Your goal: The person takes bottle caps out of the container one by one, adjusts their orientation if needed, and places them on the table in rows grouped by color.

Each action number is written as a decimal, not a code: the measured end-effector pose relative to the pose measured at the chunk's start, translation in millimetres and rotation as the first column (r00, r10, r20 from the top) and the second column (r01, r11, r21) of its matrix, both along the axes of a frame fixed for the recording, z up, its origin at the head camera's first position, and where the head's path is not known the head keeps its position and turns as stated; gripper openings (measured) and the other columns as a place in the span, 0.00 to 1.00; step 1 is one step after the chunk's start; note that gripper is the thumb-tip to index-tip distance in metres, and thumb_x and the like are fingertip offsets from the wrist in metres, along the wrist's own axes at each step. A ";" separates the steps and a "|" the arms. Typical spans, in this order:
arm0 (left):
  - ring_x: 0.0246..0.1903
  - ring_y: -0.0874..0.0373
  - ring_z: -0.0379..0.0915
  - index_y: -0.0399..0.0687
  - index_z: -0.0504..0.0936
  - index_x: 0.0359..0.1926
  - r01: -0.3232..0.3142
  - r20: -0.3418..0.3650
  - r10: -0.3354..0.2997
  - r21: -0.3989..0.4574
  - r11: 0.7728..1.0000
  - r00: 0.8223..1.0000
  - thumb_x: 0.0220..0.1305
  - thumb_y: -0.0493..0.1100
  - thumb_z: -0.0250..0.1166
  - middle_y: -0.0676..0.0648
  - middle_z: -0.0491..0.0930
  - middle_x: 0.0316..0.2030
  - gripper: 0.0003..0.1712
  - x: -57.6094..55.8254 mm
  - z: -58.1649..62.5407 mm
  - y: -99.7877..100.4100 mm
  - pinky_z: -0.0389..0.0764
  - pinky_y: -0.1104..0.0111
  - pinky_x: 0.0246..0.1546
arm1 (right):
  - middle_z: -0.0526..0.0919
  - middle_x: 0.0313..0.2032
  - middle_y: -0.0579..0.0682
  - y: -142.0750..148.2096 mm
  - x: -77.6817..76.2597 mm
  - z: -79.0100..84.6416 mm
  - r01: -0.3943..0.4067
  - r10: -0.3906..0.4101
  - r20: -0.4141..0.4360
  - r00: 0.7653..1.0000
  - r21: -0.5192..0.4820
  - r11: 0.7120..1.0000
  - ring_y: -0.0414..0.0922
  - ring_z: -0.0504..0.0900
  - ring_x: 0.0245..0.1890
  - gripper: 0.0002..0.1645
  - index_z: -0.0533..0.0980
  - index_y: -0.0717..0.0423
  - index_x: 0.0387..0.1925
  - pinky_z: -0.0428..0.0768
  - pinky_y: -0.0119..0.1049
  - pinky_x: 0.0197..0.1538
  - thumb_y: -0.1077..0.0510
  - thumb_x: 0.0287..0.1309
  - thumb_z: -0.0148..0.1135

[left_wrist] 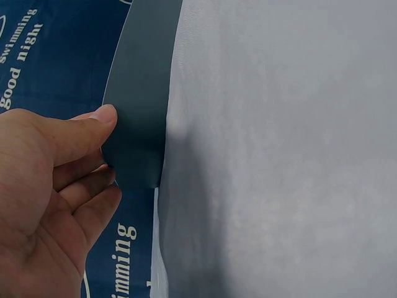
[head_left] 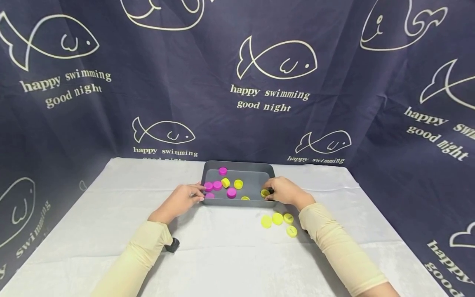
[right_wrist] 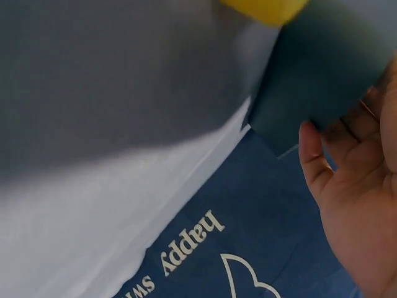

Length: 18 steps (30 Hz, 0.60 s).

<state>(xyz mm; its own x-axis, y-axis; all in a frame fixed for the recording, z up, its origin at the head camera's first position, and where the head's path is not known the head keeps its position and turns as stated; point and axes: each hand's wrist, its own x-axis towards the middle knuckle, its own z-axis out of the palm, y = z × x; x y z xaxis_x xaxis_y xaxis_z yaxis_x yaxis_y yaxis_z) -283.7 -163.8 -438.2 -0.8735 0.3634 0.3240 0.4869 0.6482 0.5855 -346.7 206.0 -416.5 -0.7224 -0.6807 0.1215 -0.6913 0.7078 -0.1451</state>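
A dark grey rectangular tray [head_left: 256, 178] stands toward the table's far edge, with several magenta bottle caps [head_left: 231, 192] and yellow bottle caps [head_left: 238, 184] inside. My left hand [head_left: 184, 199] grips the tray's left end; in the left wrist view the thumb [left_wrist: 104, 118] lies on the tray wall [left_wrist: 141, 93] and the other fingers curl at its edge. Over the tray's right end, my right hand [head_left: 285, 190] pinches a yellow bottle cap [head_left: 264, 193] low inside the rim. In the right wrist view those fingertips are hidden behind the tray wall [right_wrist: 316, 81].
Several loose yellow caps [head_left: 277, 218] lie on the white-covered table [head_left: 230, 255], in front of the tray's right end; one shows blurred as a yellow shape [right_wrist: 273, 7] in the right wrist view. A dark blue fish-print curtain [head_left: 215, 123] hangs behind and beside the table.
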 end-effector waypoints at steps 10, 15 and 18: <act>0.65 0.43 0.69 0.42 0.89 0.34 -0.008 0.034 0.008 -0.011 1.000 0.999 0.60 0.36 0.70 0.42 0.83 0.54 0.03 1.5 -0.3 1.9 0.66 0.49 0.69 | 0.85 0.38 0.45 3.5 -3.4 -14.0 -0.004 0.008 0.034 0.999 -0.115 0.993 0.43 0.83 0.39 0.12 0.86 0.57 0.42 0.83 0.41 0.46 0.61 0.53 0.74; 0.65 0.44 0.69 0.41 0.89 0.35 -0.005 0.017 0.006 -0.015 1.000 1.000 0.61 0.36 0.70 0.43 0.83 0.53 0.03 0.9 1.2 0.8 0.67 0.50 0.68 | 0.84 0.38 0.47 6.4 -1.9 -11.9 -0.001 0.010 0.050 0.999 -0.190 0.982 0.44 0.83 0.39 0.13 0.85 0.58 0.43 0.83 0.39 0.44 0.61 0.53 0.74; 0.65 0.43 0.69 0.40 0.89 0.35 0.000 0.014 0.001 -0.012 1.000 1.000 0.61 0.36 0.70 0.42 0.83 0.53 0.03 0.7 1.7 0.1 0.67 0.50 0.68 | 0.84 0.40 0.47 8.0 1.0 -9.9 -0.005 0.019 0.057 0.998 -0.227 0.974 0.45 0.83 0.40 0.14 0.85 0.59 0.44 0.83 0.40 0.44 0.61 0.54 0.73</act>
